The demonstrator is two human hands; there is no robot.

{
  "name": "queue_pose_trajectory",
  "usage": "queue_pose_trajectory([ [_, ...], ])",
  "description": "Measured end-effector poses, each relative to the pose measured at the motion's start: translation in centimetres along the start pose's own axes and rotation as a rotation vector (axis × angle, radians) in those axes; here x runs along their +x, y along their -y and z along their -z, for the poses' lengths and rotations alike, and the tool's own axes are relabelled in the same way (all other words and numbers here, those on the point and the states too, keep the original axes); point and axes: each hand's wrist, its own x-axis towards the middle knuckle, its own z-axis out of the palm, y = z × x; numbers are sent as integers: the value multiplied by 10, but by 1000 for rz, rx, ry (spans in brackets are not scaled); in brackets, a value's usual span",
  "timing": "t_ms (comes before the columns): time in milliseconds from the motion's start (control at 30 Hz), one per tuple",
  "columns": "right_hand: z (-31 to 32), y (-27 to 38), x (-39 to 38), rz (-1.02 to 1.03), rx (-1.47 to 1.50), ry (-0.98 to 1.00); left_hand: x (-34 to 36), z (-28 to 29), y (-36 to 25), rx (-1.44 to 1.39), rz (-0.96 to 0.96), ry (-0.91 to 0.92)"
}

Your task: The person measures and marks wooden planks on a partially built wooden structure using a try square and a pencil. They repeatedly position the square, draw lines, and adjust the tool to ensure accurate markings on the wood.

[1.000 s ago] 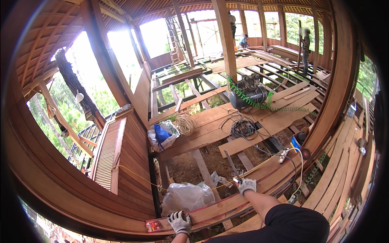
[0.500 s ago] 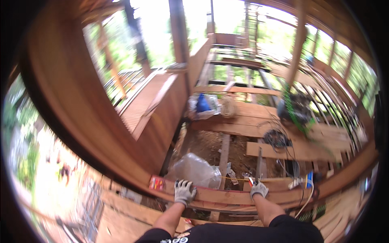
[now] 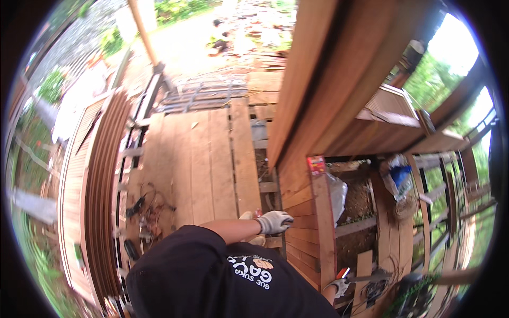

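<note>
My left hand [image 3: 275, 221], in a grey-white work glove, is by the left edge of the upright board wall [image 3: 302, 209]. Its fingers look curled together, and nothing shows in them. Lower right, partly hidden by my body, my gloved right hand [image 3: 339, 287] is closed round a small orange-and-white tool [image 3: 343, 273]; its exact kind is unclear. That hand is beside the long wooden rail [image 3: 323, 228] along the wall's top. A red printed packet [image 3: 316, 165] lies at the rail's far end.
A thick wooden post [image 3: 318, 95] rises ahead. To the left are a plank floor [image 3: 196, 164] with gaps, tangled cords [image 3: 154, 209] and stacked ribbed boards [image 3: 101, 196]. Beyond the rail lie clear plastic sheeting [image 3: 336, 196], a blue item in a bag [image 3: 398, 175] and coiled cable [image 3: 376, 291].
The view has swung left, bringing the plank floor and yard into sight. My left hand has moved off the rail's top to the wall's left side. My right hand stays by the rail.
</note>
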Motion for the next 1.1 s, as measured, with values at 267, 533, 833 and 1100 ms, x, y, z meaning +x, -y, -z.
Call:
queue_pose_trajectory([
  [267,37,72,6,203,842,-26,-313,79,136,92,1430,-166],
  [533,55,293,-209,1513,913,-78,-418,69,160,-107,1490,-435],
  [833,-19,287,-579,1754,632,1195,-497,107,187,-410,1328,-729],
  [1100,-97,291,-688,2108,29,1127,-668,54,241,-428,1793,-1094],
])
